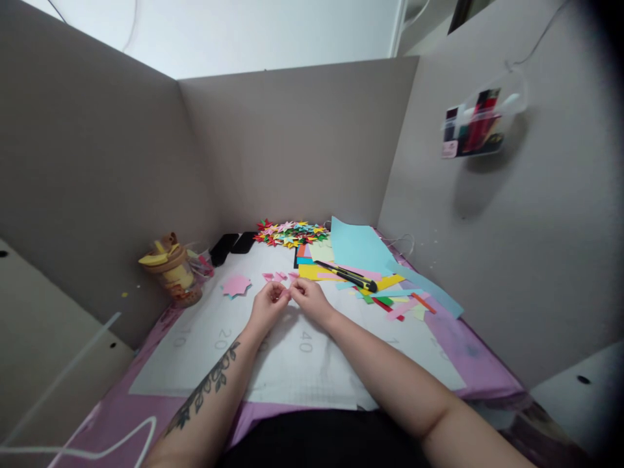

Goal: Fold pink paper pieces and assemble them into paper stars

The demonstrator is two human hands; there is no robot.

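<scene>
Pink paper [285, 295] seems mid-fold between left hand [269, 303] and right hand [311, 299] — each grip pinched closed on it — and likely calls for a precise next crease.

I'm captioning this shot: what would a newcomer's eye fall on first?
Probably the heap of many-coloured paper stars near the back wall. Next, the black-and-yellow cutter lying on coloured paper, ahead and to the right of the right hand, then the brown-and-yellow cup beside the left wall.
</scene>
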